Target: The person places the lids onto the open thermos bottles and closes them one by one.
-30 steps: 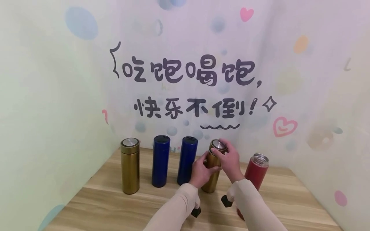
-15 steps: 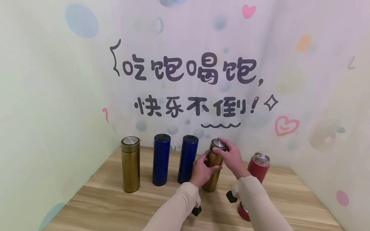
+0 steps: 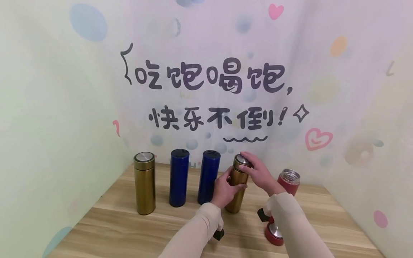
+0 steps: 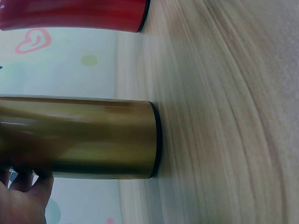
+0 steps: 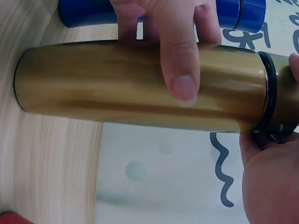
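A gold flask (image 3: 237, 189) stands upright on the wooden table (image 3: 129, 229), slightly right of centre. My left hand (image 3: 226, 189) grips its body, with the thumb (image 5: 180, 60) across the front. My right hand (image 3: 259, 174) grips its gold lid (image 3: 242, 162) from the right. In the left wrist view the gold flask (image 4: 88, 137) rests with its base on the wood. In the right wrist view the gold flask (image 5: 140, 86) fills the frame, and my right hand (image 5: 273, 172) is at its lid end.
A second gold flask (image 3: 145, 183) and two blue flasks (image 3: 179, 178) (image 3: 208, 177) stand in a row to the left. A red flask (image 3: 288, 182) without its lid stands to the right, its red lid (image 3: 274, 233) lying nearer me. Printed walls enclose the table.
My right hand has shifted round the gold lid and my right forearm has swung aside, uncovering the red lid on the table. The gold flask stays put.
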Tool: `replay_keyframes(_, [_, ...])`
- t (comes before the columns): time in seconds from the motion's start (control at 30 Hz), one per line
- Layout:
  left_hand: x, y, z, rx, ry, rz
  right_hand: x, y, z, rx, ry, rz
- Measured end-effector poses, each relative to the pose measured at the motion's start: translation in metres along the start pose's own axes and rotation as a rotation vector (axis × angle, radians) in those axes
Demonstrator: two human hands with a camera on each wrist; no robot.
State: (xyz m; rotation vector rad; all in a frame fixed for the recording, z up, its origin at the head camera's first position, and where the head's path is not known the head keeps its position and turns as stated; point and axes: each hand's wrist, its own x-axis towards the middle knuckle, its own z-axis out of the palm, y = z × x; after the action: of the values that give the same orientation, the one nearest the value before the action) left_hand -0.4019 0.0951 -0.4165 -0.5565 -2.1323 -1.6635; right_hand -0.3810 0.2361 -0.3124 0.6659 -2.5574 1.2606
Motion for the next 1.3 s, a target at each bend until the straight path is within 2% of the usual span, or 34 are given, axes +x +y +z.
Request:
replay_keyframes(0.17, [-0.001,-0.001,-0.002,0.001,-0.005,-0.019,0.000,0.002,0.003,-0.030,0.005,0.036])
replay_keyframes(0.37, [-0.003,-0.002,-0.002,-0.002,0.002,-0.005,0.001,0.002,0.009,-0.113,0.069,0.065])
replay_keyframes(0.77, [-0.003,-0.001,-0.004,0.021,-0.009,-0.047,0.001,0.002,0.028,-0.173,0.311,0.132])
replay_keyframes(0.87, [-0.002,-0.002,-0.002,0.028,-0.015,-0.057,0.002,0.003,0.032,-0.239,0.382,0.123])
replay_keyframes(1.03, [-0.002,-0.001,-0.001,0.031,-0.021,-0.077,0.003,0.000,0.040,-0.414,0.482,0.112])
replay_keyframes(1.17, [-0.002,0.002,-0.001,0.026,-0.019,-0.088,0.005,-0.005,0.043,-0.500,0.537,0.129])
replay_keyframes(1.3, [-0.003,0.004,-0.003,0.026,-0.021,-0.099,0.006,-0.009,0.044,-0.534,0.549,0.153])
